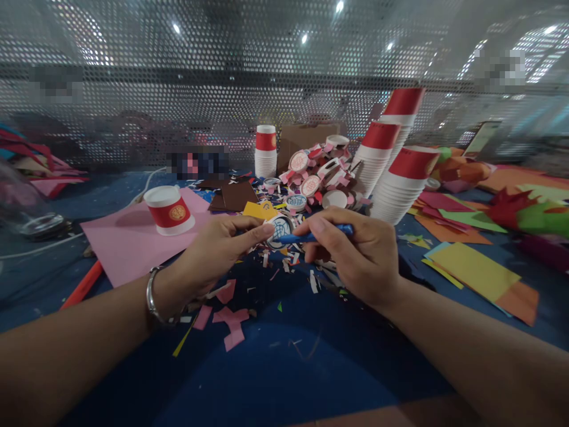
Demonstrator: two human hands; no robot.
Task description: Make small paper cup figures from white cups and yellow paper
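Observation:
My left hand (pixel 217 249) pinches a small round paper disc (pixel 280 228) with a blue printed emblem, thumb and forefinger closed on its left edge. My right hand (pixel 355 255) is closed round a blue pen-like tool (pixel 311 236), its tip touching the disc. Both hands hover over a litter of paper scraps (pixel 231 323) on the dark blue table (pixel 284 367). A silver bracelet (pixel 153 296) sits on my left wrist.
An upturned red-and-white paper cup (pixel 169 209) stands on a pink sheet (pixel 133 237). Stacks of cups (pixel 402 184) lean at right; another stack (pixel 265 151) stands behind. A heap of cut discs (pixel 317 175), coloured paper sheets (pixel 475 273) and a perforated metal screen (pixel 222 77) surround them.

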